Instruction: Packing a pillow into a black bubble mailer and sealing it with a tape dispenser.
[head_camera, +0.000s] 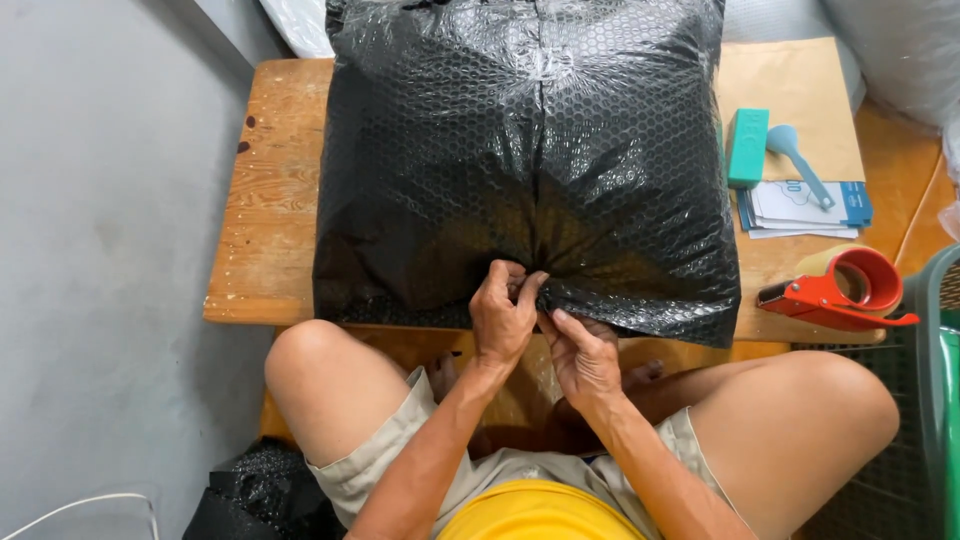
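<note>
Setting: wooden worktop (270, 200), grey floor.
Parcel: black bubble-wrapped parcel (525, 150), likely soft, light, slippery.
Hands: left hand (503, 312) and right hand (583, 355) closed, pinching gathered wrap at near edge.

A low wooden table (265, 215) bears a black bubble-wrapped parcel (525, 150), tape dispenser (845, 290), envelope (795, 90) and papers (805, 208).

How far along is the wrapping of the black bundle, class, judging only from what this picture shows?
Done: the black bubble-wrapped bundle is covered on every visible side, with a taped seam down the middle. In hand: the left hand and right hand pinch the gathered wrap at the near edge. Left: that gather looks unsealed, and the red tape dispenser lies untouched on the wooden table.
</note>
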